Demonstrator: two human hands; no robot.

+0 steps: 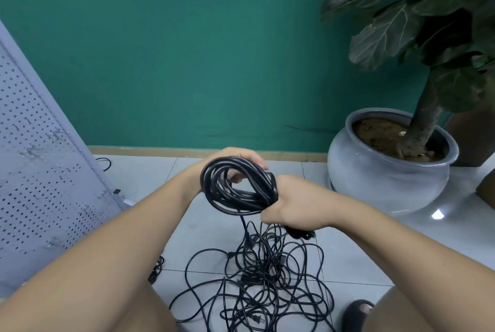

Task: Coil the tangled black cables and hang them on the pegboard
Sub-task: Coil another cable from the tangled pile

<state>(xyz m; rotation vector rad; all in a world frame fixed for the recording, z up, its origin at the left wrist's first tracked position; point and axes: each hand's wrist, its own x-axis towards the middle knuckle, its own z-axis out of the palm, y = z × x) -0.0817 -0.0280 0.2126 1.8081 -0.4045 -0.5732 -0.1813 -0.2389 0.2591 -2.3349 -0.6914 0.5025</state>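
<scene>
Off to the left a pale pegboard (40, 171) full of holes stands at a slant, with a few wire hooks (32, 150) poking out of it. Just past its far edge a short loop of black lead (105, 163) lies on the tiled floor (356, 259), near the skirting of the green wall (187, 50). Another bit of black lead (156, 268) peeks out by the board's lower edge.

In the middle the person holds both bare arms out over the floor with a coil (235, 192) of black cable between the hands, raised clear of the tiles. The left hand (241, 156) is on the far side of the coil, fingers curled over the bundled turns, with the fingertips showing inside the loop. The right hand (294, 203) is clenched in a fist round the coil's right side, squeezing the turns together. A black plug (301, 234) hangs just beneath that fist.

One strand (244, 224) drops straight from the bottom of the coil into the tangle (262, 286) of black cables sprawled on the floor below the hands, loops crossing every which way, with a two-pin plug lying near its front edge.

To the right of the tangle, the toe of a dark slipper (356, 313) shows at the bottom. Further back on the right sits a round grey pot (388, 184) filled with soil, holding a plant (388, 28) with big dark leaves against the wall.
</scene>
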